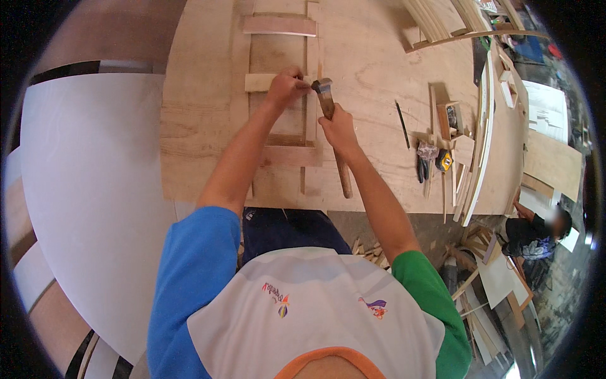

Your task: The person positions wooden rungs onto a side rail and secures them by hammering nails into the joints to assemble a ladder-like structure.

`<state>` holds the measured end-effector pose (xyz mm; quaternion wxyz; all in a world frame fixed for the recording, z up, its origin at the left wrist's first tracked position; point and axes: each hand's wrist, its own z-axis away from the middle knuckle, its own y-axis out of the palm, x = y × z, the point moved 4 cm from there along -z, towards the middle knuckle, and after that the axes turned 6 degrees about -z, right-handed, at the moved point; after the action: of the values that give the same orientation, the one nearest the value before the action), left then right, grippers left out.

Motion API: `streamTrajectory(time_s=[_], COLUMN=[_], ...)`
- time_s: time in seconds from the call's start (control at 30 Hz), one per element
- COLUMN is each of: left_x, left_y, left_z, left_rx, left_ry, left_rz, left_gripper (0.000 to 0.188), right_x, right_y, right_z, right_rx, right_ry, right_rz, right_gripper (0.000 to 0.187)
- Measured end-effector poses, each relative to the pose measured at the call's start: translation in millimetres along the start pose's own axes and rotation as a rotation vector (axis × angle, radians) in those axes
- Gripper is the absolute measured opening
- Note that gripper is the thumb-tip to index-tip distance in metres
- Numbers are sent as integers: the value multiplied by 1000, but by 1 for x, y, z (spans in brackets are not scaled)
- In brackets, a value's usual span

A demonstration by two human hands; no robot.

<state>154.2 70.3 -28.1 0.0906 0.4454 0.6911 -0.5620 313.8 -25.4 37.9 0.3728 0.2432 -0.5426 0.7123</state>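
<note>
A ladder-like wooden frame (312, 47) lies flat on the plywood tabletop (372, 38), with crosspieces spanning its two long rails. My left hand (287, 87) is over the pale middle crosspiece (257, 83), near its right end. Its fingers are pinched together; whatever is between them is too small to make out. My right hand (339, 129) is closed round the wooden handle of a hammer (343, 174). The hammer's metal head is just right of my left fingertips, by the right rail. A reddish crosspiece (279, 26) lies at the far end, another crosspiece (287, 156) at the near end.
Right of the frame lie a dark pencil (403, 124), pliers (421, 169), a crumpled plastic bag (427, 150), a yellow-black tape measure (444, 160) and wood offcuts (464, 150). A slatted wooden piece (435, 28) stands far right. A large white panel (95, 189) is left; another person (533, 230) is right.
</note>
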Motion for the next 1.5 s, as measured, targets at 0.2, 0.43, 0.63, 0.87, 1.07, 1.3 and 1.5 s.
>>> streamTrajectory(time_s=[0.2,0.43,0.63,0.87,1.07,1.3,1.5], left_x=[-2,-4,-4,-6,-6,3,13], left_y=[-3,-4,-2,-4,-4,-12,-38], left_z=[-2,-2,-3,-4,-5,-10,-7], left_rx=[14,31,-20,16,39,100,52], left_ry=[22,-30,64,-3,4,-137,-234], left_rz=[-51,0,-67,-42,-28,208,22], left_gripper=[18,18,17,16,16,31,35], right_x=[4,8,0,4,1,-9,-17], right_y=[-1,-4,2,-2,-1,-1,-1], right_z=[-1,1,-1,-4,-4,0,-2], right_rx=[-5,28,16,17,11,-54,-21], right_ry=[-22,27,1,7,-5,-34,-45], right_rz=[11,20,54,40,47,41,-12], right_gripper=[29,27,28,28,28,24,25])
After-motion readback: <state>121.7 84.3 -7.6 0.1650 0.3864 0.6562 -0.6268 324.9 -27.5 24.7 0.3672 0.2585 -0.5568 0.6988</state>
